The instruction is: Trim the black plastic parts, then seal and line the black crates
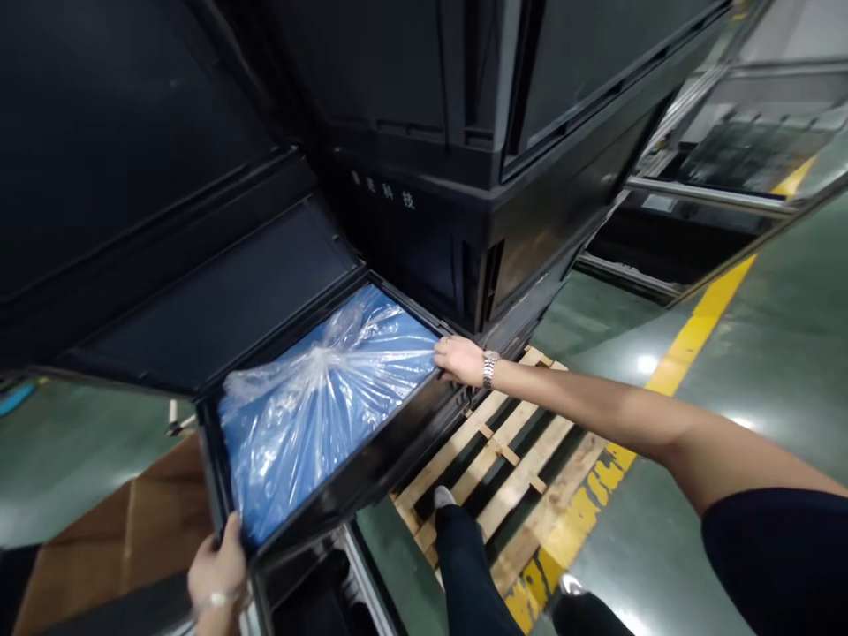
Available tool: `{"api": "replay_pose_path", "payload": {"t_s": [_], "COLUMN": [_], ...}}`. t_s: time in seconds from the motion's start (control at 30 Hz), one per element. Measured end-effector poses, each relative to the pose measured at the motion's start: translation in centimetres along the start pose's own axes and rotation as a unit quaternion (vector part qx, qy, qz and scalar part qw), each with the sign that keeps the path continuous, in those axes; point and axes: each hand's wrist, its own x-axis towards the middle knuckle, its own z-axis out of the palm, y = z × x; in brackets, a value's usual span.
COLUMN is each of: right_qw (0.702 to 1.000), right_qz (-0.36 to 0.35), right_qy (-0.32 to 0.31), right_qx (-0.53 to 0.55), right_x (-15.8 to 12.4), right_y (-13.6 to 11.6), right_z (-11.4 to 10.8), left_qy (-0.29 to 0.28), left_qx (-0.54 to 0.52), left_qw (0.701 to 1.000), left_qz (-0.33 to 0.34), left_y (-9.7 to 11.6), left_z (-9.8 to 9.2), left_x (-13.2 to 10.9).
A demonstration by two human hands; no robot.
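A black plastic crate (371, 459) lies open in front of me, its lid (218, 300) folded back. Inside is a blue load wrapped in clear plastic film (318, 397). My right hand (458, 359), with a metal watch on the wrist, grips the crate's far right corner, fingers curled over the rim beside the film. My left hand (217, 570) clasps the crate's near left corner from below, fingers wrapped round the edge.
Large black crates (464, 132) are stacked behind. A wooden pallet (503, 459) lies on the green floor beside a yellow line (695, 327). Cardboard (119, 539) sits at lower left. My leg and shoe (457, 539) stand on the pallet. A metal rack (715, 194) is at right.
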Motion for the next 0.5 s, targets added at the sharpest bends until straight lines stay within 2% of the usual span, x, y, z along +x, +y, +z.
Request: {"api": "replay_pose_path", "payload": {"t_s": [0.13,0.27,0.37,0.5], "right_qw": [0.999,0.998,0.993,0.982], "right_qz": [0.022,0.013,0.000,-0.011], "right_qy": [0.015,0.055,0.106,0.187], "right_qx": [-0.022,-0.038,-0.044,-0.018], "right_x": [-0.4,-1.1,-1.7,-1.5], "right_y": [-0.1,0.0,1.0,3.3], "right_z": [0.0,0.0,0.8,1.8], "left_qy": [-0.009,0.011,0.025,0.042], "left_qx": [-0.023,-0.059,-0.093,-0.135], "left_qw": [1.000,0.998,0.995,0.990], "left_qz": [0.011,-0.012,-0.027,-0.025], "left_y": [2.3,2.9,2.7,2.5], "left_z": [-0.7,-0.4,0.6,2.0], "left_x": [-2.6,-5.0,-5.3,-4.1]}}
